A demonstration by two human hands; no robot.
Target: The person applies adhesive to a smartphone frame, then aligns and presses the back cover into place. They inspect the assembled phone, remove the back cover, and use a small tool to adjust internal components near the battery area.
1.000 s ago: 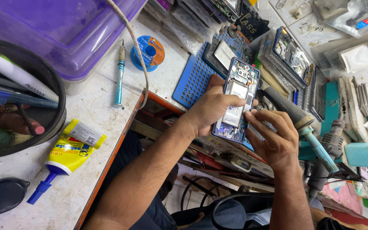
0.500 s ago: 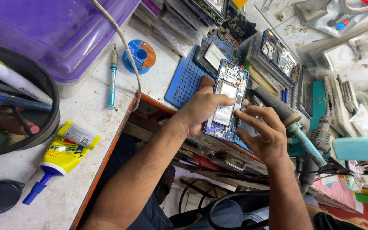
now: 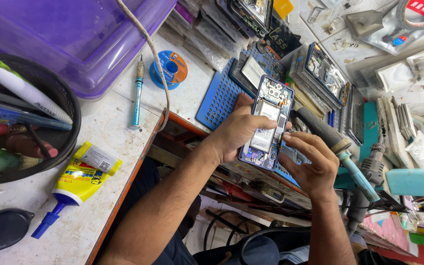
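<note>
I see a scuffed white workbench left of the hands, orange-edged, open drawer below, cluttered bench beyond, even bright light

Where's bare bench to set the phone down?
Bare white bench lies between purple bin, pen tool and glue tube. Right of the blue mat, phone parts are packed tight. Both hands hold the phone.

Opened phone – glossy blue plastic frame, bare metal shields inside. Purple tub – translucent glossy plastic. Bench top matt white, scuffed, stained. Glue tube – soft yellow plastic, glossy. Blue mat matt, perforated.
</note>
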